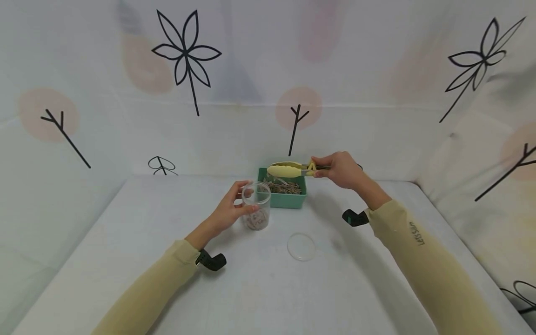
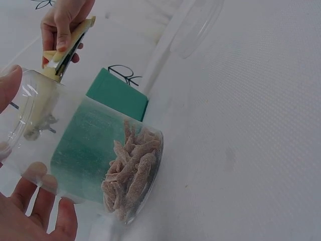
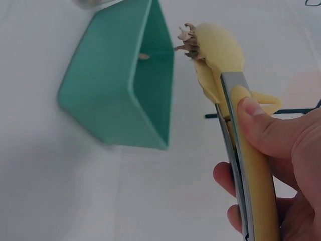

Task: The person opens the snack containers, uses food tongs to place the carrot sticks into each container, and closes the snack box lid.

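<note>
My left hand (image 1: 224,215) grips a clear plastic jar (image 1: 257,207) around its side, thumb in front and fingers behind. The jar is open at the top. Brownish, powder-coated strips (image 2: 131,168) lie in its bottom. In my right hand (image 1: 342,171) are yellow-tipped tongs (image 1: 289,170), held above the green box (image 1: 289,201). Between the tong tips, several dried brown strips (image 3: 188,41) are pinched, as the right wrist view shows. More strips (image 1: 284,187) lie inside the box, just behind the jar.
A clear round lid (image 1: 301,247) lies on the white table (image 1: 251,288), in front of the box and right of the jar. Behind the table hangs a pale cloth (image 1: 234,135) with plant drawings.
</note>
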`<state>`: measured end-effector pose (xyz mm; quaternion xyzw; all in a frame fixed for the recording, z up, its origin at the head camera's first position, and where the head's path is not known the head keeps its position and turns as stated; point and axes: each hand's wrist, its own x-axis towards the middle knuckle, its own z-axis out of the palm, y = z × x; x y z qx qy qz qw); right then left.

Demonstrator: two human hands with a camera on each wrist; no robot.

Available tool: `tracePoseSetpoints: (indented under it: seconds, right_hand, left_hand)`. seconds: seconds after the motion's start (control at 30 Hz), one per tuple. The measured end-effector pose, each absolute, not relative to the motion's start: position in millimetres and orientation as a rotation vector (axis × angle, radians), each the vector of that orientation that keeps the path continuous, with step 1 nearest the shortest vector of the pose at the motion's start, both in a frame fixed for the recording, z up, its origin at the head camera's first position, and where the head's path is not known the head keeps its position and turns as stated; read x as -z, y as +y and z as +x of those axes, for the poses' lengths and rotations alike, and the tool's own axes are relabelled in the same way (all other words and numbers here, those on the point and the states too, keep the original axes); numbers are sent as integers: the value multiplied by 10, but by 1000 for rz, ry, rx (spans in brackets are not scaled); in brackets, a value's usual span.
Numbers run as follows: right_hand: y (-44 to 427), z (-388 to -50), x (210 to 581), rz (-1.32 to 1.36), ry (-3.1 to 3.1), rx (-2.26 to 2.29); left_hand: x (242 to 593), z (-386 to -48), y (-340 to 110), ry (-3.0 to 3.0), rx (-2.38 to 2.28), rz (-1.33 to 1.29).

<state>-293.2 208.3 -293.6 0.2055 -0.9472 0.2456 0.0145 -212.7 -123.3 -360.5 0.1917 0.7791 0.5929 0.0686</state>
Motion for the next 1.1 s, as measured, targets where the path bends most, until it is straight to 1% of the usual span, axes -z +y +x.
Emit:
tracePoseSetpoints:
  seconds: [0.27, 0.47, 0.7, 0.87, 1.1]
  right_hand:
    - [1983, -2772, 2706, 720, -2865, -802]
    - [1843, -2618, 2621, 776, -2857, -927]
    - [1714, -2497, 2693, 896, -2839, -939]
    - [1703, -2485, 2769, 880, -2898, -875]
    - [1701, -2485, 2770, 884, -2931, -802]
  left_hand:
    - [3625, -2126, -1253, 2347, -1792, 574]
    - [3629, -2129, -1261, 2345, -1779, 552]
    - [3956, -2339, -1298, 2375, -1800, 577]
    - [3954, -2338, -1288, 2391, -1784, 574]
    - [3945, -2339, -1279, 2394, -1784, 571]
